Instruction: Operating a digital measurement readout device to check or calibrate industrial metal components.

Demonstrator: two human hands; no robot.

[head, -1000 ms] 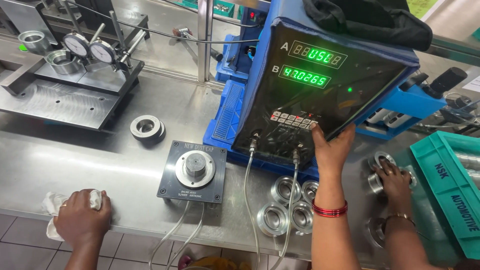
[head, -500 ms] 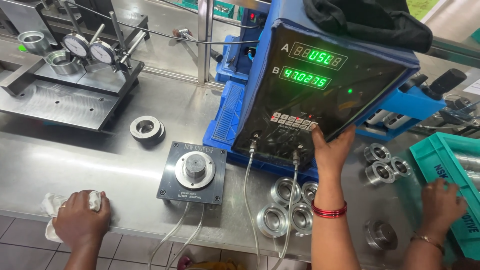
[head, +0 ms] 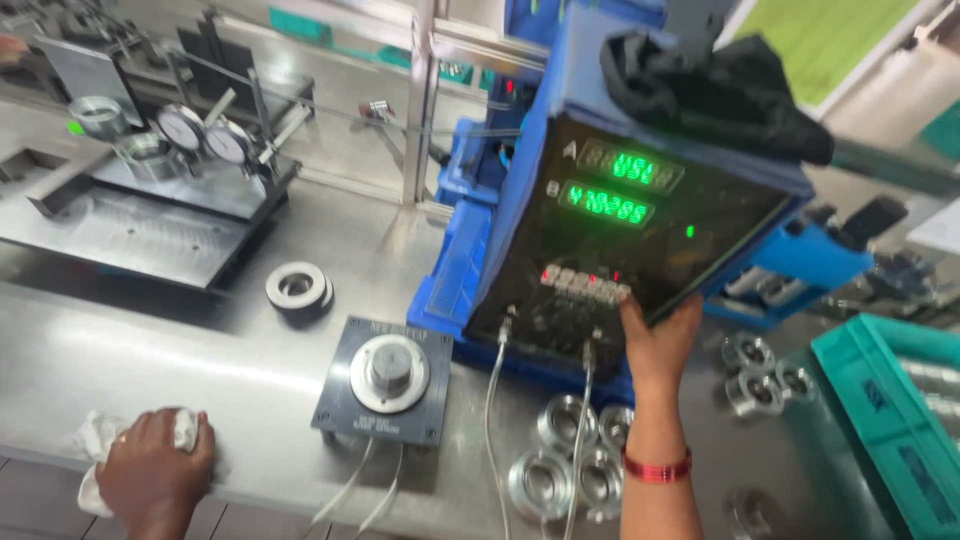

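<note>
At seven o'clock in the view, nearest the wearer, the left hand (head: 150, 478) is seen closed over a white cloth (head: 92, 442) that is bunched against the front edge of the steel bench (head: 150, 340); the cloth is judged soft, light and limp, best gathered in the whole fist rather than pinched at a corner. At five o'clock a red bangle (head: 656, 467) is worn on the other forearm, and just left of it a cluster of bearing rings (head: 575, 465) is laid flat; these are taken to be hard, heavy for their size and possibly slick. At nine o'clock from that cluster a square black base (head: 385, 392) with a round steel fixture is set, and a lone ring (head: 297, 287) is placed at eleven o'clock from it. Further in, the right hand (head: 660, 340) is held open, its fingers spread against the lower edge of the black panel (head: 640, 230) of a tilted blue instrument, just beside a button row (head: 585, 283). The panel is judged stiff and the keys small, so a light fingertip press is called for, not a grasp. A green crate (head: 890, 420) is placed at three o'clock. Farthest off, dial gauges (head: 205, 135) are mounted at ten o'clock, and a black cloth (head: 720, 85) is draped over the instrument at one o'clock
</note>
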